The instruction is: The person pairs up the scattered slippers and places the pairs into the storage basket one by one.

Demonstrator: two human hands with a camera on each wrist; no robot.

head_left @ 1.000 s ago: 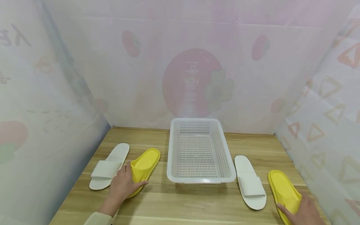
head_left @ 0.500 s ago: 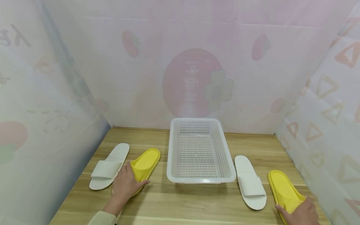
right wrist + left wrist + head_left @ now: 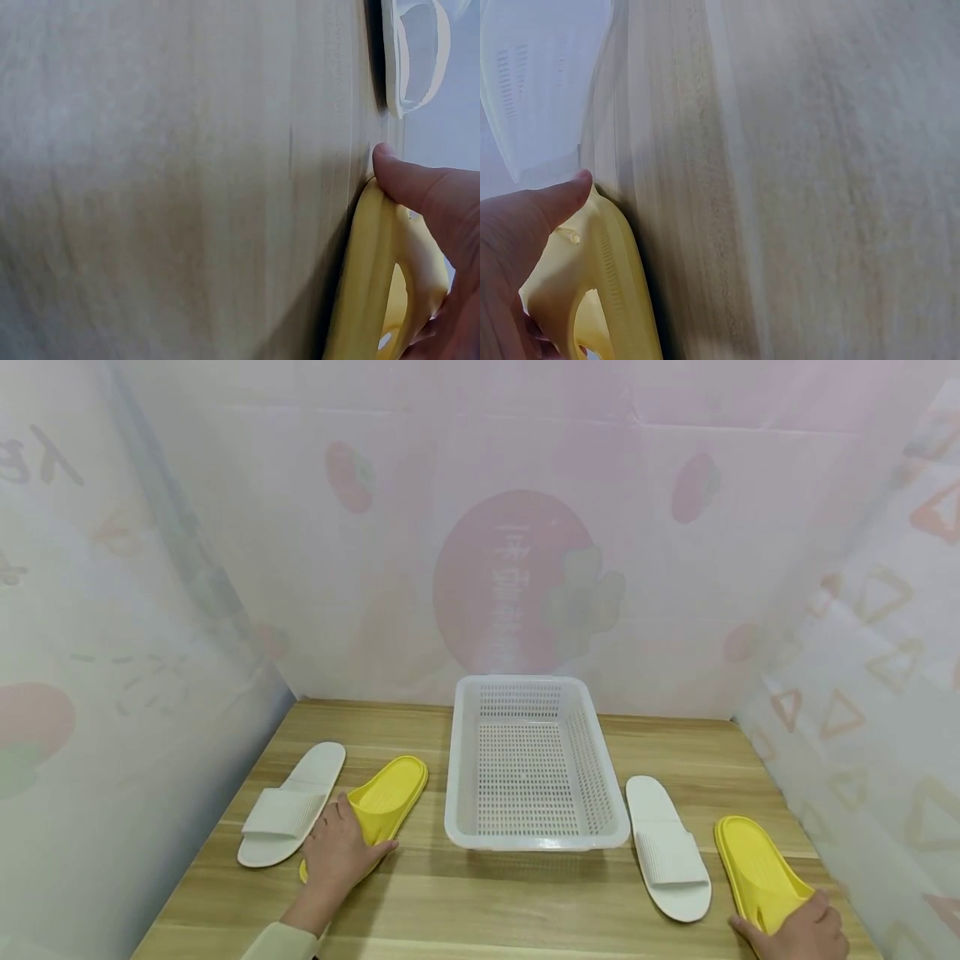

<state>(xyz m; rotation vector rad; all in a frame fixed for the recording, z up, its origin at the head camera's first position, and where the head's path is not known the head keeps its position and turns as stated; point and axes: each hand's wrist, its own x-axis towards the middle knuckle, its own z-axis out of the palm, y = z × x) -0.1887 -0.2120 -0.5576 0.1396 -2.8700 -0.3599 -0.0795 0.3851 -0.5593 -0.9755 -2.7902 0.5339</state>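
Left hand [image 3: 337, 852] and right hand [image 3: 808, 935], fingers [image 3: 346, 811] in wide grips around smooth, round-ended yellow slippers [image 3: 392, 793]

Bare hands [image 3: 337, 853] [image 3: 808, 933]; pale beige left sleeve [image 3: 281, 945], small dark sliver [image 3: 316, 957] beside its cuff [image 3: 298, 935].

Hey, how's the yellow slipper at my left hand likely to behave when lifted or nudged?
The yellow slipper probably bends only slightly, given its thick-looking sole. It seems unlikely to roll, since its long sole faces down.
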